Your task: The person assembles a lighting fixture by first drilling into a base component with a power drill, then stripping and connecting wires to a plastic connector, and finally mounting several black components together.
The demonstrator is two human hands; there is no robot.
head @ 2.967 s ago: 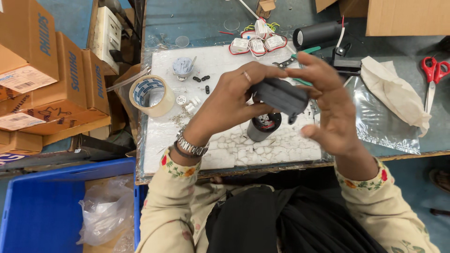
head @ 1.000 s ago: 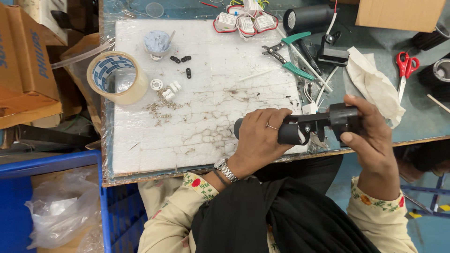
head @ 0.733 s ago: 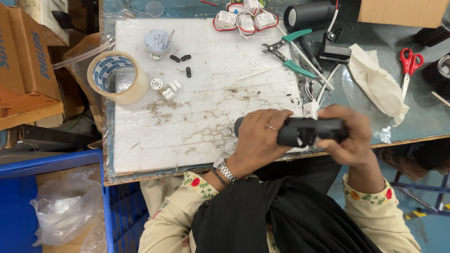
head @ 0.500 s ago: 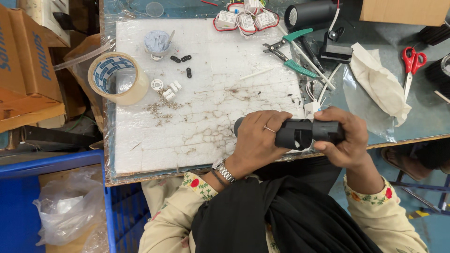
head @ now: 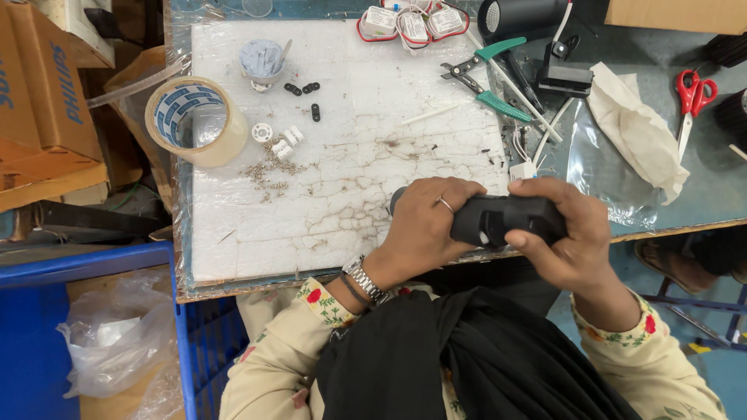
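Black cylindrical fitting (head: 498, 220): lying crosswise between both hands, hovering over the near edge of the worktop (head: 685, 198), just past the white foam sheet (head: 342, 155).
Left hand (head: 424, 225): wrapping over the fitting's left end, fingers curled around it; a ring is showing on one finger and a metal watch is sitting at the wrist.
Right hand (head: 572, 237): gripping the fitting's right end, fingers closed over the top, thumb pressing on the near side.
White connector with wires (head: 523, 167): lying on the worktop just beyond the fitting.
Green-handled pliers (head: 486, 78): resting farther back, at the foam sheet's right edge.
White cloth (head: 634, 128): lying crumpled to the right of the pliers.
Red scissors (head: 691, 97): lying near the right edge, beyond the cloth.
Tape roll (head: 194, 120): sitting at the foam sheet's left edge, well apart from the hands.
Small screws (head: 268, 169): lying scattered beside the tape roll.
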